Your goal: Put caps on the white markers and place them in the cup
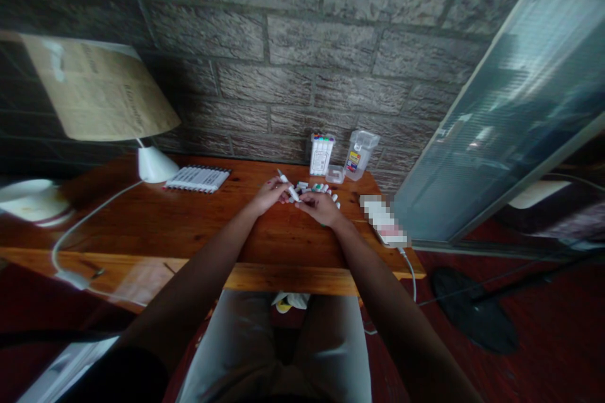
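Note:
My left hand (270, 194) is closed round a white marker (288, 187), which tilts with its grey tip up and to the left. At the marker's lower end are the pinched fingers of my right hand (321, 208), closed on it too. Several loose white markers (322, 188) lie on the table just behind my hands, some with coloured ends; my right hand partly hides them. Further back, a clear case (321, 155) stands upright, filled with markers with coloured ends. To its right are an open clear case (360, 156) with a label and a small clear lid (335, 174).
A row of white markers (197, 178) lies flat on the wooden table (293, 249) at left, beside a lamp (155, 164). A white bowl (38, 198) sits at the far left. A blurred-out flat device (385, 221) with a white cable lies at right. A brick wall stands behind.

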### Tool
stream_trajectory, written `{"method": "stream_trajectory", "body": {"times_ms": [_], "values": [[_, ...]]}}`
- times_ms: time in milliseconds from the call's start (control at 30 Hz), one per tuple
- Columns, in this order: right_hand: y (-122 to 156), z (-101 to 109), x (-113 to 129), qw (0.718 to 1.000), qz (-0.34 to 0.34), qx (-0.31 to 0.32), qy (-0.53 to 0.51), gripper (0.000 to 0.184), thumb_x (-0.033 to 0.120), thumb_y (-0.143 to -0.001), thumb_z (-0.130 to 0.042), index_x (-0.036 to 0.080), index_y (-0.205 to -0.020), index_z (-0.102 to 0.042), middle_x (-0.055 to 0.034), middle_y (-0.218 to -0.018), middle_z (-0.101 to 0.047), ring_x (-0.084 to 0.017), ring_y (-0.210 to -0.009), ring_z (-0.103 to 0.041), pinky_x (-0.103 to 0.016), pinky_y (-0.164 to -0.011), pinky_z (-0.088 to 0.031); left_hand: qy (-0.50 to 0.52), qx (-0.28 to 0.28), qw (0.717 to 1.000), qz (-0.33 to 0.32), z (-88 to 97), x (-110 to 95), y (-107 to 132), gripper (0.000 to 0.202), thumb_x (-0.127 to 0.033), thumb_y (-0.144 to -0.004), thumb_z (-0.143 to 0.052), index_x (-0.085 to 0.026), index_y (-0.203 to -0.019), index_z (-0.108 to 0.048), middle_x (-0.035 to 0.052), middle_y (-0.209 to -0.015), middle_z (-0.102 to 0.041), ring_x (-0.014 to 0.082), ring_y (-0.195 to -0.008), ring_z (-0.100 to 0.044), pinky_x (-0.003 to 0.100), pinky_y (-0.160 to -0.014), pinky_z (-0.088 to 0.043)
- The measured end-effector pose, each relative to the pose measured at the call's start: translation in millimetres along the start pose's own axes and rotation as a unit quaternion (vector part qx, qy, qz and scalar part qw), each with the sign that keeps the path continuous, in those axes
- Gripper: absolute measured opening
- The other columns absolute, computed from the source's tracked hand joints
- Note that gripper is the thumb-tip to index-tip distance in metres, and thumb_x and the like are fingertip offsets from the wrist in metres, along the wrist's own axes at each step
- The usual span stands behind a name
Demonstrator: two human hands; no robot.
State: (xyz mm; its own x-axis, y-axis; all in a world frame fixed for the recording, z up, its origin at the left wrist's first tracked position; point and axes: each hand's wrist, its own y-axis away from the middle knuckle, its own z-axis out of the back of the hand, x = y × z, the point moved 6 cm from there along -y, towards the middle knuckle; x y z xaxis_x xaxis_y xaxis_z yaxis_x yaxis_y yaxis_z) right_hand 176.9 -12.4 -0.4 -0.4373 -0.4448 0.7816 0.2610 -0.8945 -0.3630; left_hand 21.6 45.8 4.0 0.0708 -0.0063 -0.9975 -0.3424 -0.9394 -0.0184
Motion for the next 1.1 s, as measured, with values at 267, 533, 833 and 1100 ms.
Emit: {"method": "stream_trajectory", "body": {"times_ms": [267,533,833,1100], "values": [[-0.1,0.1,-0.5,1.000,0.001,0.000,0.015,0.022,0.036,-0.088,-0.068,0.017,-0.094,-0.076,-0.0065,-0.091,-0.077,-0.019,-0.080,-0.069,-0.031,-0.078,-0.053,-0.026,-0.001,1.000,0.005,-1.7,-3.3,2.3,0.005,-0.019,-0.087,-0.059,-0.016,-0.083,-0.057,-0.0014,-0.056,-0.064,0.0113,-0.047,-0.057,0.021,-0.050,-0.043],[-0.1,-1.2,-2.8,1.000,0.002,0.003,0.017,0.023,0.037,-0.089,-0.067,0.017,-0.094,-0.076,-0.0057,-0.091,-0.077,-0.018,-0.080,-0.069,-0.031,-0.080,-0.053,-0.031,0.001,1.000,0.004,-2.4,-4.6,3.1,0.009,-0.022,-0.086,-0.064,-0.016,-0.086,-0.057,-0.0025,-0.057,-0.063,0.0111,-0.048,-0.057,0.021,-0.050,-0.042],[-0.5,-1.4,-2.3,1.000,0.007,0.003,0.014,0.022,0.036,-0.089,-0.067,0.017,-0.095,-0.076,-0.0059,-0.091,-0.077,-0.019,-0.080,-0.069,-0.032,-0.079,-0.052,-0.025,0.005,1.000,0.009,-2.6,-4.7,3.4,0.007,-0.021,-0.087,-0.062,-0.016,-0.088,-0.057,-0.0030,-0.056,-0.063,0.0108,-0.046,-0.056,0.020,-0.049,-0.042],[-0.3,-1.5,-1.9,1.000,0.001,0.009,0.011,0.022,0.036,-0.089,-0.068,0.018,-0.097,-0.077,-0.0047,-0.090,-0.077,-0.017,-0.080,-0.069,-0.030,-0.079,-0.052,-0.027,0.009,1.000,0.005,-3.5,-4.0,1.7,0.001,-0.017,-0.088,-0.057,-0.016,-0.087,-0.056,-0.0023,-0.056,-0.063,0.0109,-0.046,-0.056,0.020,-0.048,-0.042]]}}
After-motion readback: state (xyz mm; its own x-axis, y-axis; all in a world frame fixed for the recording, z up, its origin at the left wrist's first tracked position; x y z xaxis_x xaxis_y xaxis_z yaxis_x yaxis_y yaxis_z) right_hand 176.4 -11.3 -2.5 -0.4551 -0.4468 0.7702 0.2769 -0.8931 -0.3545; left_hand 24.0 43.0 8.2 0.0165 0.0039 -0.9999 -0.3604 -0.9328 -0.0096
